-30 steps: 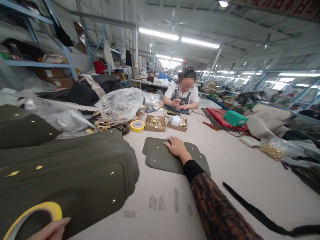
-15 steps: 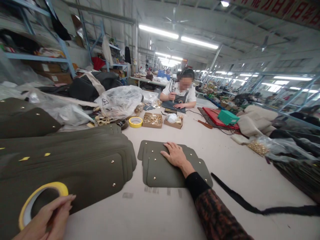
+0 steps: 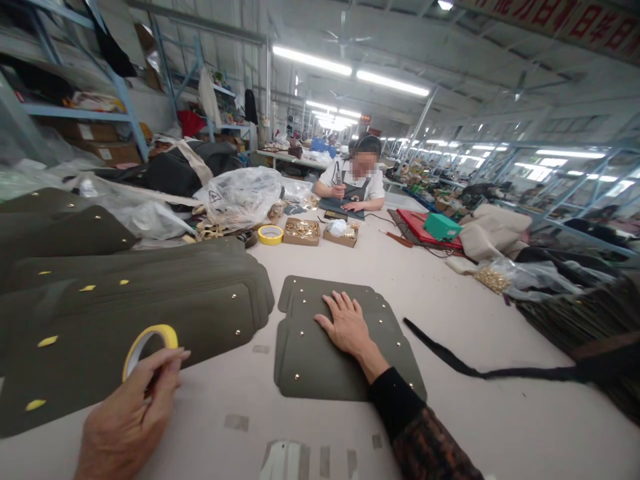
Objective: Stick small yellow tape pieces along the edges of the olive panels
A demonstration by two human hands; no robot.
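My left hand is closed on a roll of yellow tape, its thumb and fingers pinched together at the ring's lower right side. Behind the roll, at the left, spreads a large stack of dark green panels with gold studs and small yellow tape pieces. My right hand lies flat, fingers spread, on a smaller pile of dark green panels with gold studs along the edges. Its panels overlap unevenly. The palm hides part of the top panel.
Beyond the panels stand another yellow tape roll, a box of gold fittings and a second small box. A black strap lies at the right. Across the table, a co-worker holds a tool.
My left hand has moved right and up with the tape roll. The panels under my right hand have shifted toward me. The view has tipped down slightly, showing more table at the front.
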